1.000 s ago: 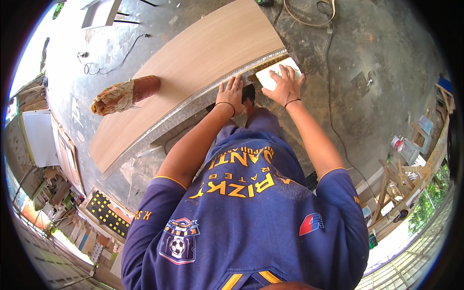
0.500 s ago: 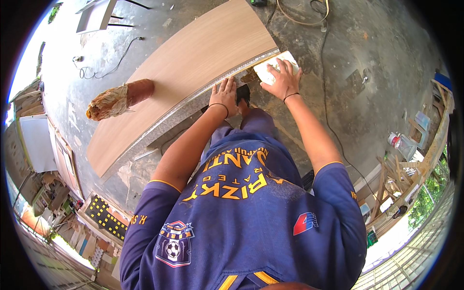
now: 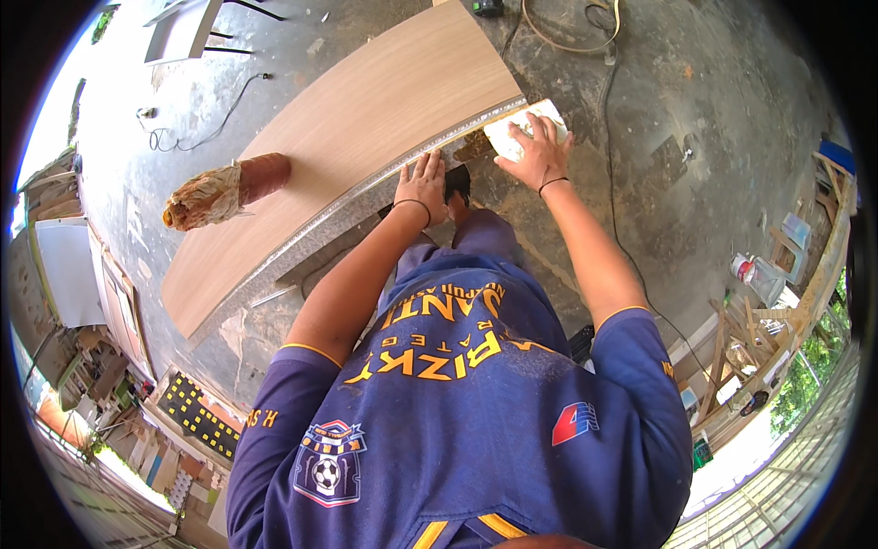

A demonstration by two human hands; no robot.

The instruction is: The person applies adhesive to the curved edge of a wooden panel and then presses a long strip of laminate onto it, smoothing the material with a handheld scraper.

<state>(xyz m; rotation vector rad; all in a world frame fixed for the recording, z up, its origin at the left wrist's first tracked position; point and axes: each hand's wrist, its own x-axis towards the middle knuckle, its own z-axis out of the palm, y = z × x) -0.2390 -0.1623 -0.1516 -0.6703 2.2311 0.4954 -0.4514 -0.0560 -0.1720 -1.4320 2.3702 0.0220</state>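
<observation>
A long panel with a light wood-grain face (image 3: 366, 114) lies slantwise in front of me, its near edge showing a pale speckled strip. My left hand (image 3: 422, 188) rests on that near edge, fingers stretched out and holding nothing. At the panel's right end, my right hand (image 3: 540, 154) is laid over a white block (image 3: 503, 139), with the fingers bent across its top. The block sits against the near edge; its underside is hidden. A reddish-brown roll (image 3: 229, 190), partly wrapped in crumpled tan material, rests on the panel's left part.
Dark cables (image 3: 611, 183) run over the grey concrete floor (image 3: 704, 101). A coiled tan band (image 3: 585, 46) lies beyond the panel's right end. At far left stands a pale table-like piece (image 3: 183, 35). Scrap wood (image 3: 732, 343) and a clear plastic jug (image 3: 759, 274) are on the right.
My right hand and the white block have shifted slightly right and nearer to me. My left hand stays at about the same place on the panel's edge.
</observation>
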